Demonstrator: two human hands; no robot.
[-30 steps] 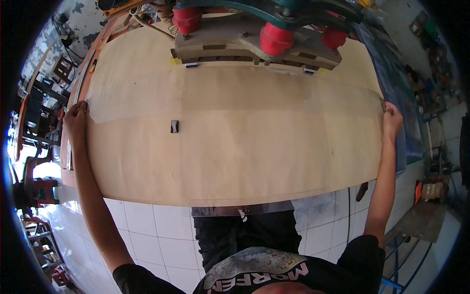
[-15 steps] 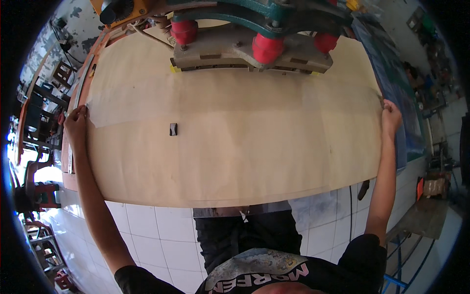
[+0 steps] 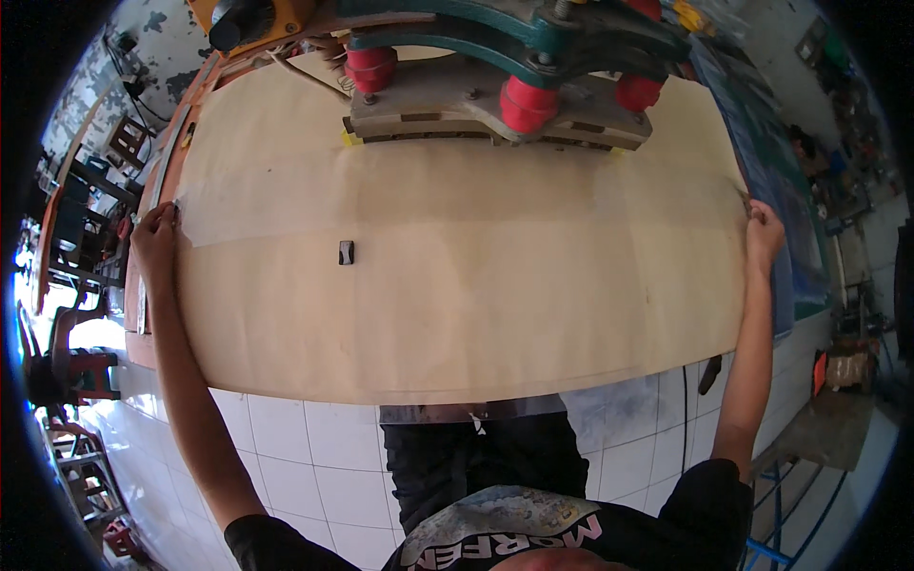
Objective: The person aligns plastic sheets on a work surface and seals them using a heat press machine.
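A wide tan sheet (image 3: pixel 495 314) covers the work table, and a thinner, see-through band (image 3: pixel 257 205) seems to cross it from side to side. My left hand (image 3: pixel 155 238) is closed in a pinch at the left edge, where this band ends. At the opposite edge my right hand (image 3: pixel 764 231) pinches in the same way, its fingertips on the band's right end. A small black block with a pale face (image 3: pixel 347 252) lies on the sheet, left of centre. Both arms are spread wide.
A green press frame with red insulators (image 3: pixel 528 105) and a grey metal bar (image 3: pixel 457 109) stands over the sheet's far side. An orange box with a black knob (image 3: pixel 228 29) is at the far left. Blue plastic sheeting (image 3: pixel 776 190) hangs along the right side.
The view has shifted slightly, so the press, sheet and block appear a little further right and lower. Both hands keep their pinch at the same edges.
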